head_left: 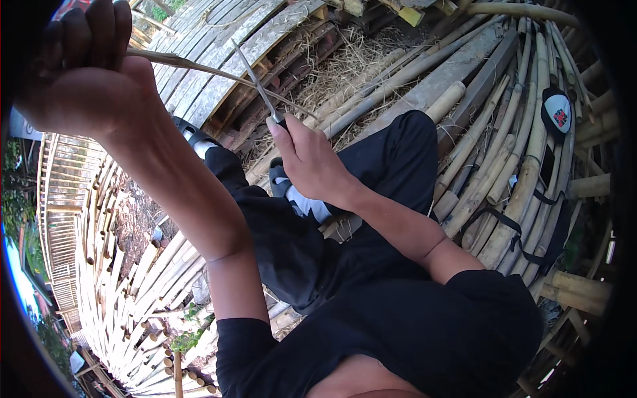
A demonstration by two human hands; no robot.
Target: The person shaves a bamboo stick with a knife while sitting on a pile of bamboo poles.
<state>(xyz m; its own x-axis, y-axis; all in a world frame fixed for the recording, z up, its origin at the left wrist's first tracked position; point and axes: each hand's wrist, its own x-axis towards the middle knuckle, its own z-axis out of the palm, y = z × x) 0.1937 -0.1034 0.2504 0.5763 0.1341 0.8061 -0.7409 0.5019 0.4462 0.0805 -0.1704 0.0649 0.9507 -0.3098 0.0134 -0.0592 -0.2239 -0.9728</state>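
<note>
My left hand (93,73) is raised at the upper left, its fingers closed round one end of a thin bamboo strip (199,66). From that fist the strip slants down to the right and crosses the knife blade. My right hand (306,156) grips a knife (264,96) in front of my knees, its thumb along the dark handle. The narrow blade points up and to the left, touching or just crossing the strip; which of the two cannot be made out. Past the blade, the strip's free end tapers off.
Long bamboo poles (511,166) lie stacked at my right, with a black-and-white strapped pouch (556,114) on them. More cut poles (146,278) are piled at the left. A slatted wooden platform (219,40) stands ahead, straw (352,63) beside it. A bamboo fence (63,199) runs at far left.
</note>
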